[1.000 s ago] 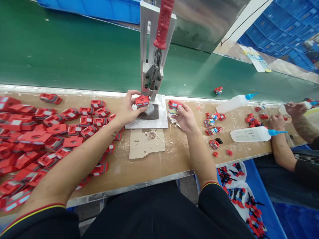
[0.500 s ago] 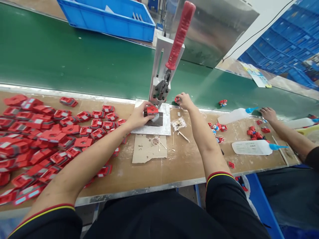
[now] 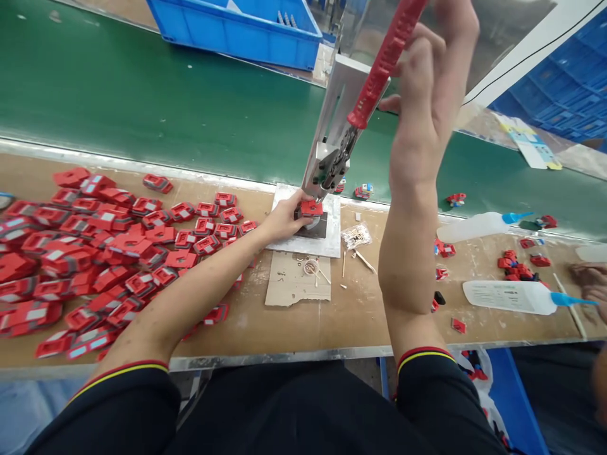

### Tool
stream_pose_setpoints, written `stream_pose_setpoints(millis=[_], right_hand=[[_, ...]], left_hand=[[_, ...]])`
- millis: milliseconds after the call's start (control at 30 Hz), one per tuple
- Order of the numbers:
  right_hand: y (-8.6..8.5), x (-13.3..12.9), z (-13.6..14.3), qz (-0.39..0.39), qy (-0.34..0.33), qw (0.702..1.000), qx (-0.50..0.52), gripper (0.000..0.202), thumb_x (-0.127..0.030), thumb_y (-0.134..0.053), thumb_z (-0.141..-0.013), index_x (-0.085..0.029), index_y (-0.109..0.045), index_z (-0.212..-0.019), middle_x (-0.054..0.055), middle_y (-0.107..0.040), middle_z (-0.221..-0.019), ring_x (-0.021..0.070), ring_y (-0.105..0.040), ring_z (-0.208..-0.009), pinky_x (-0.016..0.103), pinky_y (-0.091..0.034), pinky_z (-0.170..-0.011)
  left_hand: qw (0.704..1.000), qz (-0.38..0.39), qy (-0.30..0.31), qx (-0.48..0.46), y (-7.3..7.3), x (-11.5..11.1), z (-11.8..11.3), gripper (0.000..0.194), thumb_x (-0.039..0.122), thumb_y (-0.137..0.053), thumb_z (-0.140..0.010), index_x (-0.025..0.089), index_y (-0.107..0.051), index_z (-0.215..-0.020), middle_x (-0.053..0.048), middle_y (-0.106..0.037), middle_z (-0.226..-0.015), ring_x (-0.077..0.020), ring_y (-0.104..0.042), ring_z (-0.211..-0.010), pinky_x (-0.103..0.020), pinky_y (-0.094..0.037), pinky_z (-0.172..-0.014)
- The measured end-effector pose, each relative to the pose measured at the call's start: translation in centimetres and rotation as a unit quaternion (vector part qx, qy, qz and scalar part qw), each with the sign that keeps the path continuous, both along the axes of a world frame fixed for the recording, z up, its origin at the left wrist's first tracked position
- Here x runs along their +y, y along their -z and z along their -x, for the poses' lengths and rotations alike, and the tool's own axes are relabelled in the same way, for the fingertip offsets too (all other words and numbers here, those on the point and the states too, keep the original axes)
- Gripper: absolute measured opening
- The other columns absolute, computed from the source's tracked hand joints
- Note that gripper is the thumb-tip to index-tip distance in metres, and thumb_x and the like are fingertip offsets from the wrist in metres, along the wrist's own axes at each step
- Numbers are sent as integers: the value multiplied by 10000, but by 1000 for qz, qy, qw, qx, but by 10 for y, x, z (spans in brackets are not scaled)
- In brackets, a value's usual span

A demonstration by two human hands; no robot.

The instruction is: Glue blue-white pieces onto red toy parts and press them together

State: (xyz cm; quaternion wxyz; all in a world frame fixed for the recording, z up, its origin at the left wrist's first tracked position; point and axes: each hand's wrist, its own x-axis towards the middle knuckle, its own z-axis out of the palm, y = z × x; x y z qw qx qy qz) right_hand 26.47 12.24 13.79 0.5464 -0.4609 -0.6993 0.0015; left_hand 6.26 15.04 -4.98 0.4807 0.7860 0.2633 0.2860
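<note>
Head view: right hand clasps the red ribbed plastic press lever, raised; below that grip, left hand pinches a small red plastic toy part on the press's grey metal base plate. Fingertips beside the ram risk being nipped.

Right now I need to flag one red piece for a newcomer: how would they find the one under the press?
Find the upright metal press with the red lever at the bench's back edge. On its grey base plate the left hand pinches one red piece. Unlike the heaped red pieces to the left, it sits alone under the ram.
</note>
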Motion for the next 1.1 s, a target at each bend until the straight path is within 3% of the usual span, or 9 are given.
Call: stream_pose_setpoints(millis=[67,167,233,400,533,833,967,1033,1100], right_hand=[[-13,6,21,-44,-26,999,-11,692,-823,-463,-975,-266,-431,-1384,58,-614,-1267,203,-675,-1126,360,-595,-964],[-8,-11,40,-34,-10,999,-8,470,-676,-502,-1040,-296,-489,-1317,13,-659,-1039,168,-706,-836,331,-621,-759],[3,-41,51,-58,-3,998,-26,344,-544,-594,-1040,-290,-564,-1269,26,-686,-1023,182,-725,-867,332,-630,-723],[29,-110,72,-61,38,991,-109,216,-222,-644,-1016,-262,-658,-1228,49,-744,-1097,239,-742,-1128,508,-632,-1040],[49,-115,76,-66,34,990,-116,232,-218,-635,-1008,-282,-645,-1230,40,-722,-1151,283,-727,-1234,633,-582,-1134],[107,-118,68,-73,63,985,-146,281,-219,-633,-986,-325,-645,-1246,50,-705,-1282,336,-628,-1420,714,-487,-1205],[121,-127,66,-37,85,996,11,253,-321,-589,-994,-336,-602,-1246,83,-639,-1420,330,-630,-1410,670,-583,-1106],[114,-130,65,60,52,985,151,206,-400,-554,-1010,-320,-568,-1199,95,-653,-1385,295,-714,-1278,566,-668,-978],[101,-131,66,207,-26,943,261,255,-515,-556,-1000,-297,-529,-1129,91,-725,-1196,265,-785,-1078,441,-705,-790]], left_hand=[[1000,-8,-9,6,1,0,0,402,158,-729,-851,210,-555,-1209,-66,-744,-1199,-215,-713,-1091,-371,-548,-1040],[1000,-15,-11,9,3,0,-1,415,161,-726,-855,210,-555,-1230,-65,-747,-1168,-220,-715,-1067,-380,-549,-1018],[1000,-17,0,-1,3,-1,-2,404,166,-714,-863,207,-550,-1231,-70,-750,-1166,-227,-719,-1079,-385,-547,-1017],[999,-38,16,-20,-1,-2,-2,379,192,-687,-885,204,-549,-1238,-79,-751,-1189,-238,-716,-1115,-389,-547,-1017],[998,-44,23,-26,-3,-2,-2,382,207,-680,-885,186,-556,-1246,-86,-752,-1176,-248,-719,-1088,-398,-551,-1002],[999,-36,21,-27,-4,-2,-4,374,153,-691,-867,180,-568,-1218,-90,-758,-1174,-252,-723,-1104,-374,-539,-1001],[999,-33,18,-20,-5,-2,-4,384,112,-710,-848,186,-579,-1202,-81,-764,-1135,-245,-729,-1074,-364,-538,-972],[999,-34,16,-12,-6,-2,-4,393,109,-714,-847,189,-580,-1207,-78,-763,-1122,-245,-730,-1057,-364,-539,-954],[999,-38,17,-9,-6,-3,-3,384,115,-701,-859,187,-576,-1215,-79,-759,-1114,-245,-730,-1046,-365,-539,-946]])
